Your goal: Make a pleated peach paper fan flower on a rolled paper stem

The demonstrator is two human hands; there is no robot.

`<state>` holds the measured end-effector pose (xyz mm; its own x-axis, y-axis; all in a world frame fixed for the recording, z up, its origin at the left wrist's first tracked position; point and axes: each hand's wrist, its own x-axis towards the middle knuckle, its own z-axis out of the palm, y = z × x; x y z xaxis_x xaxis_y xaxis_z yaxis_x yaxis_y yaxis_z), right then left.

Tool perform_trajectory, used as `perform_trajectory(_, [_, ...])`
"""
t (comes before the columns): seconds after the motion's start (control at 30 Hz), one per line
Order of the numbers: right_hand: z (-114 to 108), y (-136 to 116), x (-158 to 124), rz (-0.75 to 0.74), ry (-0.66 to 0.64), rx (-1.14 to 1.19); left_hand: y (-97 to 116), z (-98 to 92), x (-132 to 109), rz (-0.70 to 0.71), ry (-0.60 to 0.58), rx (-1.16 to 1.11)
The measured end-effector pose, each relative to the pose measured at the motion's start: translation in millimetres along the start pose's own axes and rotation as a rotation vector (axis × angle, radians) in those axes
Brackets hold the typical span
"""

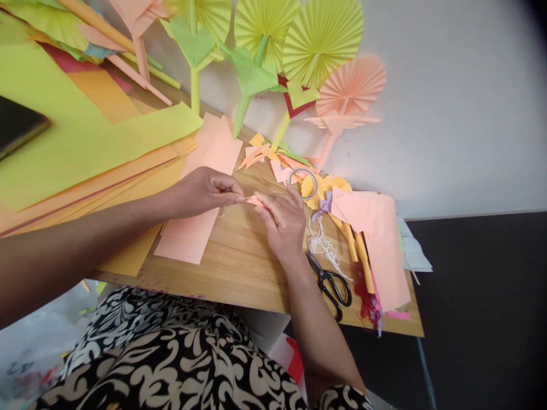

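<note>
My right hand (282, 219) is closed on a small piece of folded pink paper (255, 200), most of it hidden by the fingers. My left hand (213, 191) pinches at the left tip of that paper. Something thin sits at its fingertips, too small to make out. Both hands are just above the wooden table. Beneath my left forearm lies a long pink paper sheet (192, 239). To the right of my right wrist are black-handled scissors (331, 285) and a tangle of white strings (322, 242).
Yellow and orange paper sheets (77, 154) cover the table's left, with a dark flat object (19, 125) on top. Pleated paper fans (325, 40) lean on the wall. A tape ring (303, 183) lies among paper scraps. Folded pink paper (380, 245) lies near the right edge.
</note>
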<state>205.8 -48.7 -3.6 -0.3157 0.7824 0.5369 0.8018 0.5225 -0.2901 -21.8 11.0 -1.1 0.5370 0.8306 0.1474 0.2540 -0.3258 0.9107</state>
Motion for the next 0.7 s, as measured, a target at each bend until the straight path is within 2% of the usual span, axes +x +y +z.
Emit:
perform_trajectory(0.17, [4.1, 2.7, -1.7, 0.008, 0.063, 0.005, 3.0, -0.9, -0.3, 0.017, -0.012, -0.002])
perform_trajectory(0.27, [4.8, 2.2, -1.3, -0.035, 0.096, 0.008, 6.0, -0.3, -0.6, 0.006, 0.020, -0.037])
perform_trajectory(0.43, [3.6, 1.2, -0.1, -0.048, 0.078, -0.007, 8.8, 2.3, -1.7, -0.001, 0.046, -0.075])
perform_trajectory(0.53, [2.9, 0.7, 0.1, -0.069, 0.083, -0.014, 9.0, 3.0, -1.8, -0.045, 0.022, -0.101])
perform_trajectory(0.7, [2.1, 1.6, 0.1, -0.063, 0.059, -0.034, 6.5, 1.0, 0.6, -0.068, -0.088, -0.254])
